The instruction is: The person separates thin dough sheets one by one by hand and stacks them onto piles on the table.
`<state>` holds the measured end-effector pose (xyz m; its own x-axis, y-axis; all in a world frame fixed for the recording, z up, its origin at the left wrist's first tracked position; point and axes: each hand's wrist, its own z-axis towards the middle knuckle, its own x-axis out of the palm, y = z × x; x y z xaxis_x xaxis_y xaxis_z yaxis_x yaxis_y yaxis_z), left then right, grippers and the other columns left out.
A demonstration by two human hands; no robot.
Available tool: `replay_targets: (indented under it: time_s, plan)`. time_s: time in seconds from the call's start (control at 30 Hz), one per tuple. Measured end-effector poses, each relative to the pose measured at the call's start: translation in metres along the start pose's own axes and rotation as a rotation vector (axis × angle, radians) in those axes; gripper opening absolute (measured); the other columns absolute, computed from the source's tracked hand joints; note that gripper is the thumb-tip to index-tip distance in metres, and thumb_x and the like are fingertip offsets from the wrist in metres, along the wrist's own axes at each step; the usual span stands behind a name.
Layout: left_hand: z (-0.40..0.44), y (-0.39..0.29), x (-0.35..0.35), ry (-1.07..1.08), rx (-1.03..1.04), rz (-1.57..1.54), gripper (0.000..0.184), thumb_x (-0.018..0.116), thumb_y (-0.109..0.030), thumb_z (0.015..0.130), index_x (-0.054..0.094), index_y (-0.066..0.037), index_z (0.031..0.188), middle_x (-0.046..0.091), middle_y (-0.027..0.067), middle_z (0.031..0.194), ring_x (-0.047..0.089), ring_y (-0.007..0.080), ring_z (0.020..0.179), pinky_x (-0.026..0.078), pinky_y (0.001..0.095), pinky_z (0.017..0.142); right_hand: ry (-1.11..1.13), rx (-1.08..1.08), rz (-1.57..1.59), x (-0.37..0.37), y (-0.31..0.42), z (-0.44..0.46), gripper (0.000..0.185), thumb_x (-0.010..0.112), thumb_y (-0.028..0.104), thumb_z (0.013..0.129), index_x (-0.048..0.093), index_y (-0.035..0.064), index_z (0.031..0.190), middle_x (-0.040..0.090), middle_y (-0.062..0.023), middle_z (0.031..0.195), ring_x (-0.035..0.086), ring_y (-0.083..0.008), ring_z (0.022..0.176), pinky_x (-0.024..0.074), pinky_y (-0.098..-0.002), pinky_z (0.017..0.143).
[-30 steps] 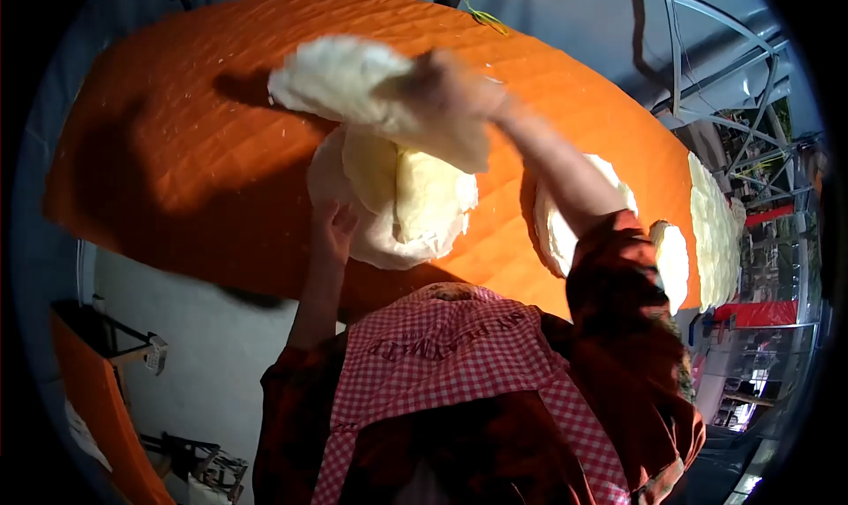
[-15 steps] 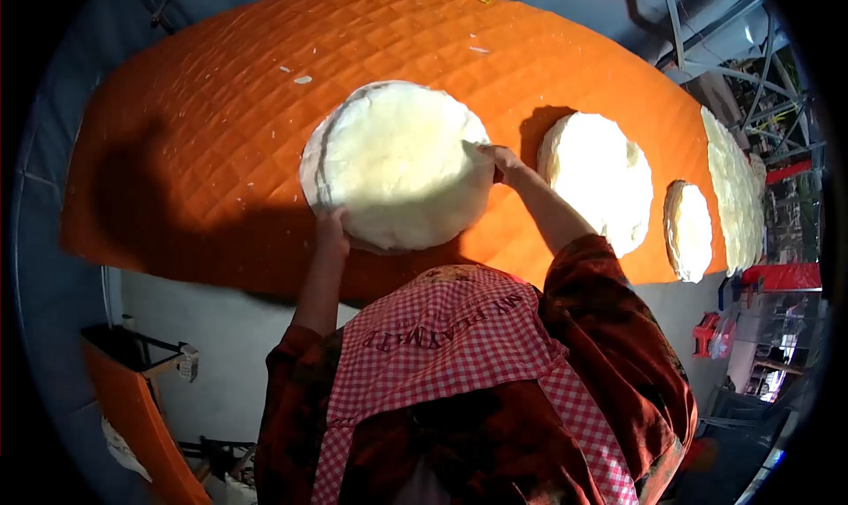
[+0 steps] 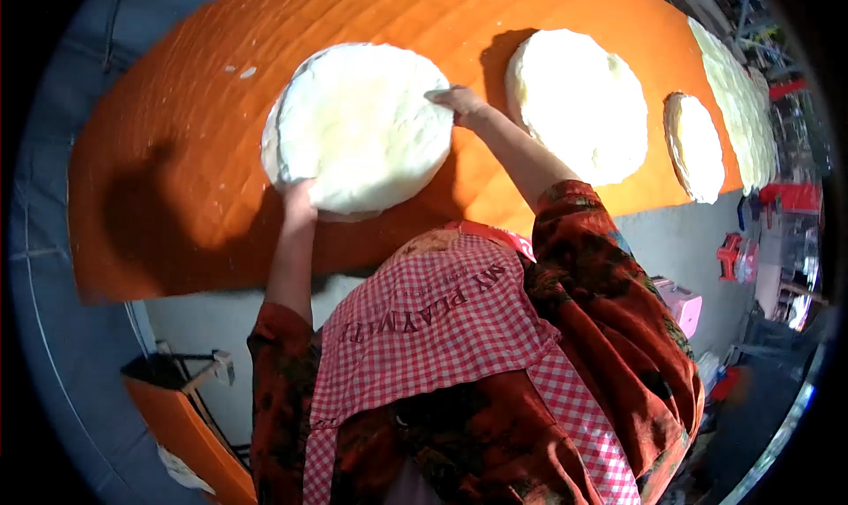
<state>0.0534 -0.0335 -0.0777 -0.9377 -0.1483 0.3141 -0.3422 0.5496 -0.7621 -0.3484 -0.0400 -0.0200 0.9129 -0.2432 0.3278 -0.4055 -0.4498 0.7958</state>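
A thick round stack of thin pale sheets, like flat dough rounds (image 3: 367, 125), lies on the orange quilted cover in front of me. My left hand (image 3: 299, 198) is at its lower left edge, thumb near the top sheet and the other fingers hidden underneath. At the right edge my right hand (image 3: 458, 103) grips the rim, with the thumb side on top and the remaining fingers mostly out of sight. Along the left side the layers show slightly out of line.
Right of my hands lie a second round stack (image 3: 579, 108) and a smaller pale stack (image 3: 695, 147). Pale sheets (image 3: 733, 103) cover the far right end of the orange surface (image 3: 203, 125). Small white scraps dot the cover. A pink box (image 3: 678, 306) stands on the floor.
My view has tilted and turned, so the table sits higher in it. Both hands remain at the stack's edges. Less of the lower layers shows at its left side.
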Motion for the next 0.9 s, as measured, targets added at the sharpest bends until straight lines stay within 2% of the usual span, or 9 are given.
replay_targets:
  time_s: [0.07,0.13,0.2,0.33,0.43,0.53,0.73,0.8,0.9]
  plan:
    - [-0.015,-0.019,0.012,0.108,0.285,0.161,0.049,0.062,0.003,0.071,0.049,0.009,0.117,0.057,0.0150,0.110,0.058,0.0260,0.098,0.051,0.0373,0.078,-0.117,-0.094,-0.274,0.019,0.026,-0.010,0.037,0.068,0.008,0.079,0.058,0.0014,0.113,0.065,-0.0078,0.099,0.063,-0.0169,0.085,0.0530,-0.0310,0.075]
    - [-0.040,-0.050,0.045,0.030,0.234,-0.062,0.045,0.060,0.007,0.071,0.052,0.006,0.115,0.058,0.0163,0.108,0.059,0.0271,0.096,0.052,0.0378,0.079,-0.091,-0.458,-0.625,0.028,0.063,-0.031,0.030,0.067,0.007,0.078,0.061,0.0017,0.107,0.065,-0.0039,0.092,0.061,-0.0109,0.079,0.0514,-0.0271,0.070]
    - [-0.065,-0.083,0.097,0.069,0.243,-0.047,0.048,0.058,0.008,0.072,0.051,0.003,0.119,0.058,0.0180,0.113,0.059,0.0314,0.101,0.053,0.0441,0.081,-0.095,-0.726,-0.483,0.030,0.108,-0.069,0.025,0.066,0.004,0.077,0.063,0.0015,0.102,0.064,-0.0004,0.087,0.058,-0.0077,0.076,0.0492,-0.0251,0.068]
    - [-0.138,-0.117,0.216,0.257,0.336,-0.026,0.048,0.051,0.005,0.077,0.047,0.002,0.125,0.050,0.0152,0.127,0.049,0.0277,0.116,0.043,0.0398,0.096,-0.211,-0.917,-0.274,-0.032,0.182,-0.146,0.025,0.066,0.002,0.077,0.064,0.0050,0.102,0.065,0.0023,0.088,0.057,-0.0059,0.081,0.0474,-0.0242,0.072]
    - [-0.167,-0.120,0.304,0.348,0.367,0.024,0.050,0.051,0.007,0.077,0.044,0.002,0.126,0.050,0.0139,0.126,0.049,0.0255,0.115,0.040,0.0388,0.097,-0.299,-0.858,-0.199,-0.092,0.230,-0.238,0.028,0.068,0.005,0.078,0.062,0.0041,0.105,0.064,-0.0013,0.086,0.058,-0.0085,0.073,0.0491,-0.0257,0.065]
    - [-0.183,-0.105,0.376,0.620,0.302,-0.007,0.051,0.053,0.007,0.076,0.044,0.002,0.126,0.052,0.0121,0.124,0.051,0.0237,0.112,0.040,0.0368,0.096,-0.408,-0.862,-0.148,-0.151,0.242,-0.297,0.032,0.063,0.007,0.081,0.056,-0.0004,0.111,0.063,-0.0048,0.094,0.060,-0.0125,0.082,0.0496,-0.0274,0.074]
    - [-0.100,0.017,0.443,0.751,0.079,0.104,0.047,0.056,0.004,0.078,0.042,-0.001,0.123,0.055,0.0111,0.117,0.054,0.0227,0.108,0.044,0.0363,0.092,-0.550,-0.633,-0.043,-0.299,0.153,-0.270,0.036,0.061,0.003,0.082,0.054,-0.0028,0.116,0.062,-0.0076,0.103,0.060,-0.0153,0.091,0.0480,-0.0295,0.084]
    - [-0.102,0.051,0.446,0.480,-0.050,0.536,0.037,0.056,0.001,0.081,0.045,-0.002,0.116,0.055,0.0098,0.112,0.055,0.0203,0.100,0.044,0.0321,0.085,-0.724,-0.325,-0.354,-0.353,0.095,-0.244,0.039,0.063,0.006,0.080,0.053,-0.0030,0.116,0.062,-0.0111,0.103,0.060,-0.0193,0.091,0.0487,-0.0321,0.082]
    - [-0.077,0.087,0.437,0.416,0.252,0.557,0.035,0.058,-0.007,0.084,0.044,-0.001,0.115,0.055,0.0091,0.111,0.053,0.0197,0.099,0.041,0.0302,0.085,-0.800,-0.293,-0.226,-0.369,0.068,-0.231,0.042,0.063,0.008,0.082,0.047,-0.0030,0.119,0.062,-0.0144,0.100,0.062,-0.0223,0.088,0.0520,-0.0345,0.074]
